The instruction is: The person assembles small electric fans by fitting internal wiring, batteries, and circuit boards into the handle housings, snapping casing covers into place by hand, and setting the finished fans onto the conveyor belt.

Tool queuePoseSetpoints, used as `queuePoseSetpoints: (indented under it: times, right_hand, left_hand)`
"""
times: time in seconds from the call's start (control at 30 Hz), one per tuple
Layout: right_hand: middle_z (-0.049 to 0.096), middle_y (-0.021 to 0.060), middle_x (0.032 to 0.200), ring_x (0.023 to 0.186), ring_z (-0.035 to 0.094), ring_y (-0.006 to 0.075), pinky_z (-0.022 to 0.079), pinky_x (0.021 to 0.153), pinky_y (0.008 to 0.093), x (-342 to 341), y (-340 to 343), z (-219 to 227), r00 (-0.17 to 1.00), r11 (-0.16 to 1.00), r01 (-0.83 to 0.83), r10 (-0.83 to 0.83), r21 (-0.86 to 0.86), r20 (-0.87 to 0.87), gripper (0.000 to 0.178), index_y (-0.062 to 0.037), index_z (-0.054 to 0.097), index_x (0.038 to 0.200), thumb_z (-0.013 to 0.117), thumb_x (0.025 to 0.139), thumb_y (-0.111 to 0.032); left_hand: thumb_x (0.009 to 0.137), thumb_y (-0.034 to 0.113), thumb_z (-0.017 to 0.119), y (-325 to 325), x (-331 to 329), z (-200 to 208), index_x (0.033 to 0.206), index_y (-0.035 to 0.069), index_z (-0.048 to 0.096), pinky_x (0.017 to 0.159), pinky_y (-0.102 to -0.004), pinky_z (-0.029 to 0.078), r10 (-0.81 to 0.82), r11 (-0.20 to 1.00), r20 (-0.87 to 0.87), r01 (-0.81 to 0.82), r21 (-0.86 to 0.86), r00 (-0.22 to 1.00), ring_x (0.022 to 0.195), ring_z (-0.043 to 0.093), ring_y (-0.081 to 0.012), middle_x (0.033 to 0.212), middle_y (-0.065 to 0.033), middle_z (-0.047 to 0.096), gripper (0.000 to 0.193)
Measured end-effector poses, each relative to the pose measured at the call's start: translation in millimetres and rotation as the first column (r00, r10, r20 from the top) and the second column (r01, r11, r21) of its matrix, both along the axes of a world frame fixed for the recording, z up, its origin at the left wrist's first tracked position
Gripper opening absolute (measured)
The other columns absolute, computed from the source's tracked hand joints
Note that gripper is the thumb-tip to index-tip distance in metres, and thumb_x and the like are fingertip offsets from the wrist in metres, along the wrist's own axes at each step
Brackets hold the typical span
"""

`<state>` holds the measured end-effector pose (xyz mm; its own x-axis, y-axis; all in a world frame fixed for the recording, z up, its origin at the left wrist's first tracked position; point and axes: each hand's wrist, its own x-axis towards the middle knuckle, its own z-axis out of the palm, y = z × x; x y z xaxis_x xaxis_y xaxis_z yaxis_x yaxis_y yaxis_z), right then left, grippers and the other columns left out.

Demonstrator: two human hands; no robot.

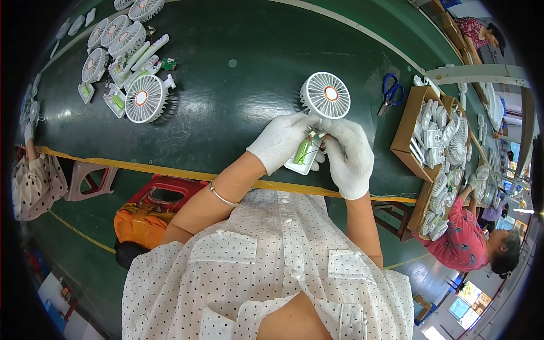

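Note:
In front of me, a white handheld fan [326, 95] with an orange ring at its hub is held with its round grille pointing away. Its handle housing [305, 157] is open toward me, showing a green battery cell and thin wires. White knit gloves cover both hands. My left hand [285, 140] grips the fan at the neck and along the left of the handle. From the other side, my right hand [351, 154] closes its fingers at the neck, close to the wires. The gloves partly hide what the fingertips pinch.
Several fans [145, 98] and opened handles lie at the left on the dark green table [226, 102]. Blue-handled scissors [391, 93] rest to the right, beside a cardboard box [409, 133] of white parts. An orange bag [141, 226] sits on a red stool. Co-workers are on both sides.

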<state>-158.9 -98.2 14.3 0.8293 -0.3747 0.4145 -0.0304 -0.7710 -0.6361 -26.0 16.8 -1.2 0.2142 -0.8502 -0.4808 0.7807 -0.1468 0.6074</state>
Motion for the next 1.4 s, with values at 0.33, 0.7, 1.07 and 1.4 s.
queuePoseSetpoints:
  times: [0.33,0.7,1.07,1.4]
  right_hand:
    - [0.067,0.014,0.108,0.093,0.068,0.0249,0.055,0.08,0.0323,4,13,-4,1.0,0.998,0.026,-0.026,-0.053,0.0,0.037,-0.0024,0.069,0.115,0.067,0.081,0.012]
    - [0.07,0.0084,0.099,0.085,0.067,0.0124,0.055,0.076,0.0256,5,12,-3,0.962,0.813,0.268,-0.251,0.516,-0.105,0.024,0.0022,0.069,0.11,0.064,0.088,0.011]
    - [0.069,0.0062,0.096,0.078,0.065,0.0107,0.053,0.073,0.0251,-4,-2,-15,0.969,0.954,0.212,-0.176,0.213,-0.173,0.026,-0.0006,0.071,0.11,0.064,0.087,0.008]
    - [0.068,0.0089,0.093,0.078,0.064,0.0192,0.05,0.07,0.0302,3,1,-9,0.994,0.995,0.09,-0.092,-0.046,-0.052,0.029,-0.0059,0.073,0.11,0.067,0.085,0.008]
  left_hand:
    - [0.1,0.012,0.05,0,2,-42,0.12,-0.003,0.062,0.064,-0.0327,0.063,0.187,0.972,0.982,0.149,-0.183,-0.01,0.075,0.073,-0.0247,0.1,-0.0149,0.069,0.028]
    - [0.102,0.035,0.051,2,-1,-2,0.116,-0.004,0.059,0.06,-0.0352,0.063,0.012,1.0,0.004,-0.012,-0.006,1.0,0.073,0.074,-0.0272,0.095,-0.0166,0.069,0.042]
    - [0.102,0.033,0.053,1,-1,-1,0.115,-0.003,0.059,0.061,-0.0354,0.062,0.019,1.0,-0.025,-0.019,0.011,1.0,0.07,0.073,-0.0246,0.092,-0.0146,0.069,0.039]
    - [0.1,0.03,0.054,0,0,-6,0.11,-0.003,0.061,0.063,-0.036,0.062,0.038,0.999,-0.041,-0.037,0.029,0.998,0.073,0.073,-0.0237,0.093,-0.0138,0.069,0.035]
